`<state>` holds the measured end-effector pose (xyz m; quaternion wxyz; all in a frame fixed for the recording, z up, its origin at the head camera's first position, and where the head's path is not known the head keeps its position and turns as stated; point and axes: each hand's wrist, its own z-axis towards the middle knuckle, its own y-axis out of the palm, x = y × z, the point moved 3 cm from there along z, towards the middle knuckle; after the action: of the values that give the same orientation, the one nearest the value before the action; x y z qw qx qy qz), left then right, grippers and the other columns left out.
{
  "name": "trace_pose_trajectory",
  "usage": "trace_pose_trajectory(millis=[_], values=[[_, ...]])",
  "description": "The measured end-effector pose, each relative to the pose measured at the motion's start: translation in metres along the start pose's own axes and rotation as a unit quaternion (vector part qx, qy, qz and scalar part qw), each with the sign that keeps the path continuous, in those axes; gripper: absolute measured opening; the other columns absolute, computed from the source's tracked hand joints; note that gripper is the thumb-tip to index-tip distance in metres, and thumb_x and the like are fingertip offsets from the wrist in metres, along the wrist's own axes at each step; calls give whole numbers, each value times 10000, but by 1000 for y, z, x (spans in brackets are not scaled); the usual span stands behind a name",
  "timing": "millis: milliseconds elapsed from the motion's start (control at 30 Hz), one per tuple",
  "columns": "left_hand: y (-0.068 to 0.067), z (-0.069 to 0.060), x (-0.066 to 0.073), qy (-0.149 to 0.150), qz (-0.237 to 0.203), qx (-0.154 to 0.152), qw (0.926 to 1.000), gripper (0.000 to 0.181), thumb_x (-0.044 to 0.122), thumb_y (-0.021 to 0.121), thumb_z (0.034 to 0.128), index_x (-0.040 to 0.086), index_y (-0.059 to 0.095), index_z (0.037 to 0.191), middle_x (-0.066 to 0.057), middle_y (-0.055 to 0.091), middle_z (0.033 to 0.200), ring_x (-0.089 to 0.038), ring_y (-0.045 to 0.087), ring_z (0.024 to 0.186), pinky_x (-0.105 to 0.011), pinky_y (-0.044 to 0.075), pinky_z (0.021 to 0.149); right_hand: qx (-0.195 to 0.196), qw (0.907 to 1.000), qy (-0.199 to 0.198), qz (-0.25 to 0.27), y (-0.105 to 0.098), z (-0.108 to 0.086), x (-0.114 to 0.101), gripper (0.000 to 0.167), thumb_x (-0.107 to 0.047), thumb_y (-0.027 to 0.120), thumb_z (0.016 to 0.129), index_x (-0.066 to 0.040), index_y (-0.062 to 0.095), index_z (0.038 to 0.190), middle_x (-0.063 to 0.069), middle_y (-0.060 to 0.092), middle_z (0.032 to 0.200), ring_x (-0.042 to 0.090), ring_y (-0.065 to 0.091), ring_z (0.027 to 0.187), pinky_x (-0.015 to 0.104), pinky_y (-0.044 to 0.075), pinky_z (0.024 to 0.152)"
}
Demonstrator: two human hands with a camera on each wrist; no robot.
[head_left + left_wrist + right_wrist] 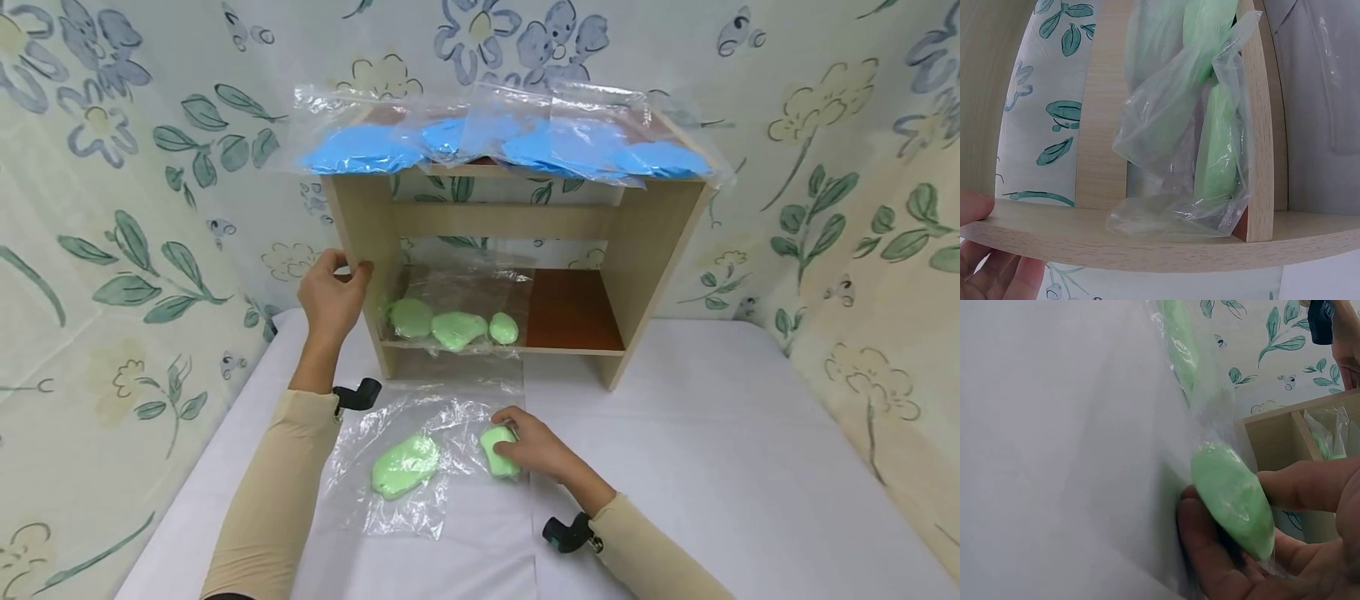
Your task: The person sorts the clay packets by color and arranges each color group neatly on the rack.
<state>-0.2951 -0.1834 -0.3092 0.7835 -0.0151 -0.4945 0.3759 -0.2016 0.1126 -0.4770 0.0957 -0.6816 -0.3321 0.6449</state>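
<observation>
At the left side panel (360,242) of a small wooden shelf, my left hand (337,292) grips the front edge. In the left wrist view the thumb (974,206) lies on one face of the panel, the fingers (997,275) on the other. My right hand (532,446) pinches a pale green soft lump (1232,497) through clear plastic, low over the white cloth. Left of it, a larger green lump (405,467) lies in the same clear plastic bag (405,521), as far as I can tell. The shelf's lower board carries another bag with green lumps (457,329).
Several clear bags with blue contents (367,148) lie along the shelf's top, overhanging its front edge. The lower board (573,312) shows reddish brown on its right half. White cloth (720,450) covers the table, and flower-patterned fabric (840,208) hangs behind and at both sides.
</observation>
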Motion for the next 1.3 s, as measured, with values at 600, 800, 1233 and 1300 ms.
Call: trace_pose_trajectory(millis=[600,800,1233,1300], values=[[1,1,-1,138,128,10,9998,282,278,633,910,35,647,1052,-148,741,1113,-335,746,956,-480,516,938,144,9979,-533,-347,-5,-7,1,357,-66,663,859,-67,624,1214,145,671,1219,232,595,1022,383,504,855],[1,1,0,46,153,-4,9999,276,278,627,915,39,640,1053,-134,739,1111,-315,747,964,-464,551,881,20,9984,-551,-93,-6,-7,5,343,-65,651,880,-80,631,1222,147,657,1256,248,593,1060,377,509,852],[-1,1,1,30,204,-87,9997,279,280,621,926,42,638,1070,-135,735,1145,-321,745,962,-466,533,907,-460,9931,-1073,-117,-14,-11,-3,344,-53,614,920,-52,606,1264,172,619,1312,214,614,990,240,515,742],[-1,0,1,-3,208,-143,9997,285,287,616,932,47,638,1084,-130,731,1159,-310,745,976,-456,563,866,-502,9908,-1220,-296,-16,-14,-5,348,-46,611,916,-46,607,1264,161,627,1306,217,603,1019,253,513,771]])
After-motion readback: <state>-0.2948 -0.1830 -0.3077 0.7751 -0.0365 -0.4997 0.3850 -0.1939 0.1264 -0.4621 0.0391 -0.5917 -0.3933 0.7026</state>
